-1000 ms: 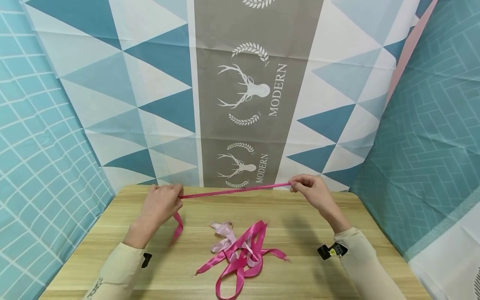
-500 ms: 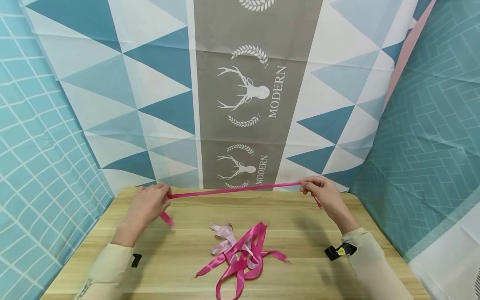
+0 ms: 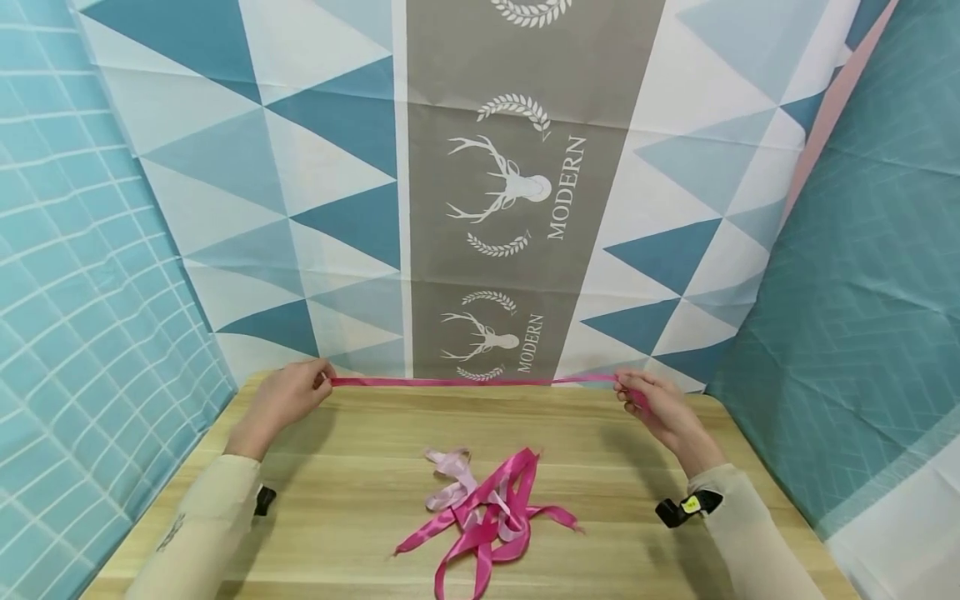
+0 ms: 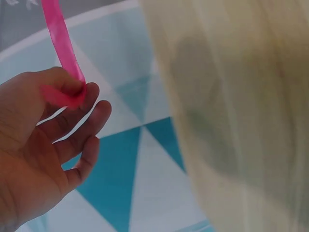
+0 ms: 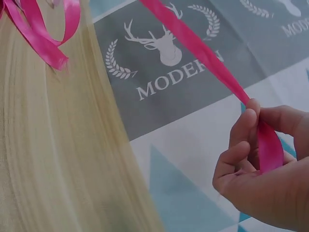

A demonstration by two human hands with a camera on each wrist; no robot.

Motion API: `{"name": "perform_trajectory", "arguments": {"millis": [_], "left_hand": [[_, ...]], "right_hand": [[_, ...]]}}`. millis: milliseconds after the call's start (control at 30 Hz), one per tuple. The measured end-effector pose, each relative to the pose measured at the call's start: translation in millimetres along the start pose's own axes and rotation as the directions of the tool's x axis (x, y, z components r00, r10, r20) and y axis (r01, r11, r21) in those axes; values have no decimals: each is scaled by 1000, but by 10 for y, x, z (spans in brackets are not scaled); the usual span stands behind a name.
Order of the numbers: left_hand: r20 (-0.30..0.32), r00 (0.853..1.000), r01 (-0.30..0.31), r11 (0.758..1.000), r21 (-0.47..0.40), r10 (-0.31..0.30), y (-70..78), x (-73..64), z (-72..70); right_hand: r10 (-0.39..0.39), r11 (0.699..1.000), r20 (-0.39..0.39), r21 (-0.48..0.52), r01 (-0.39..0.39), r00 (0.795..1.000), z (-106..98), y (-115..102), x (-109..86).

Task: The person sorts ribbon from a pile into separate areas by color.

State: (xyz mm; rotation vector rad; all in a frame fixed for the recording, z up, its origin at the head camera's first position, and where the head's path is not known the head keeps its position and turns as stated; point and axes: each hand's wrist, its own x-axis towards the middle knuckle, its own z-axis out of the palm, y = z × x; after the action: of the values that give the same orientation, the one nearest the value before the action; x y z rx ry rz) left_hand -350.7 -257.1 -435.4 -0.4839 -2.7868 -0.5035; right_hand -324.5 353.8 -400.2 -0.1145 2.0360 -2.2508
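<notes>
A bright pink satin ribbon [image 3: 465,382] stretches nearly level between both hands, along the table's far edge in the head view. My left hand [image 3: 296,390] pinches one end between thumb and forefinger; in the left wrist view a short tail of ribbon [image 4: 60,41] folds back over the thumb, and the other fingers curl loosely. On the other side, my right hand [image 3: 658,408] pinches the ribbon with thumb and fingertips. Its tail loops down against the palm [image 5: 270,150] in the right wrist view.
A tangled heap of pink ribbons [image 3: 513,475] with a pale lilac ribbon [image 3: 453,479] lies mid-front on the wooden table [image 3: 360,517]. A patterned cloth [image 3: 495,250] hangs behind the far edge. Blue tile-patterned sheets [image 3: 75,333] flank both sides.
My hands have moved farther apart, the left leftward and the right rightward. The ribbon's slant has levelled, and the tail that hung below my left hand has shortened out of sight in the head view.
</notes>
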Motion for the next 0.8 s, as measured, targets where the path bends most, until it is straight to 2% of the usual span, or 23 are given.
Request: {"name": "perform_trajectory", "arguments": {"millis": [133, 267, 500, 633, 800], "left_hand": [[-6, 1000, 18, 1000, -16, -18, -142, 66, 114], [-10, 1000, 29, 998, -54, -30, -250, 109, 184], [24, 1000, 21, 994, -107, -19, -329, 269, 241], [42, 999, 18, 991, -132, -13, -358, 362, 274], [17, 1000, 6, 985, -172, -3, -381, 476, 366]], "right_hand": [[8, 998, -16, 68, -7, 1000, -88, 96, 40], [9, 999, -57, 44, -7, 998, -142, 188, 89], [-48, 989, -124, -148, 29, 991, -235, 331, 191], [-100, 948, -166, -315, 43, 981, -306, 403, 275], [-109, 916, -192, -400, 24, 975, -408, 495, 375]]}}
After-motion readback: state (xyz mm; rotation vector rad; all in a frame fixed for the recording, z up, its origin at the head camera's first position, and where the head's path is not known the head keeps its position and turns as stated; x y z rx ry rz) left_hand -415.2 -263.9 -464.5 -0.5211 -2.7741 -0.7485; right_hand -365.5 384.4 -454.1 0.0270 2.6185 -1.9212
